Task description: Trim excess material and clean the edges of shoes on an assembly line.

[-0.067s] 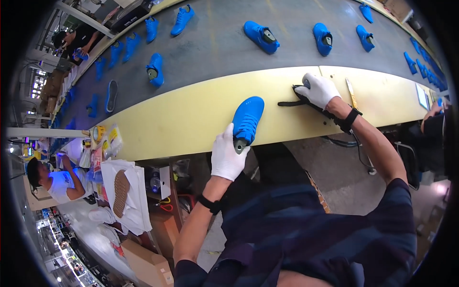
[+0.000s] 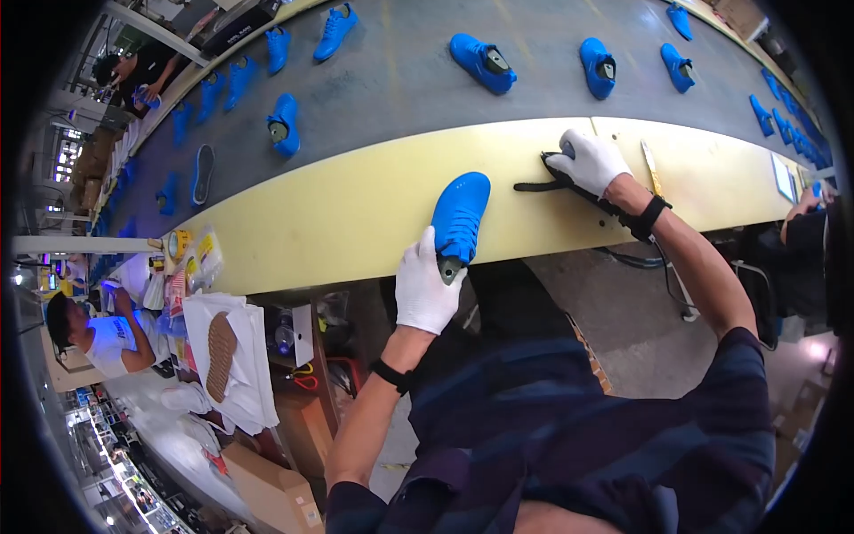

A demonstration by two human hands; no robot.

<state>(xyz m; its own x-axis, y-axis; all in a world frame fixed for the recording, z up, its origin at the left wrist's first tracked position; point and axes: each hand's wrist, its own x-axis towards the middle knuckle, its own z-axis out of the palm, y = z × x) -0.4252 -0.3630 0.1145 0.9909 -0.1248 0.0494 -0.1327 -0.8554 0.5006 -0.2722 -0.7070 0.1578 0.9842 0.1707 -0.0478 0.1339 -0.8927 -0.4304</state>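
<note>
Blue fabric is being gripped at the centre of the frame: a blue shoe [image 2: 460,216] is lying on the yellow bench edge [image 2: 338,214], its long axis running from lower left to upper right, toe pointing up toward the grey conveyor belt [image 2: 400,80]. The heel end is being clasped by the left hand [image 2: 425,287], white-gloved, its fingers curled round the heel opening from below, thumb raised along the shoe's left side. The shoe is thus lying directly above this hand in the picture, and this hand is by far the nearer one.

To the upper right, a black strap-like tool [image 2: 547,182] is being pressed against the bench by the right hand [image 2: 589,162], also gloved; the fingers are bent over its right end, though whether they are pinching it or only resting on it cannot be told. The tool's far end is being hidden under the glove, and its exact kind is hard to make out. Between shoe and tool a gap of bare bench is being left. More blue shoes [image 2: 481,62] are being carried on the belt above.
</note>
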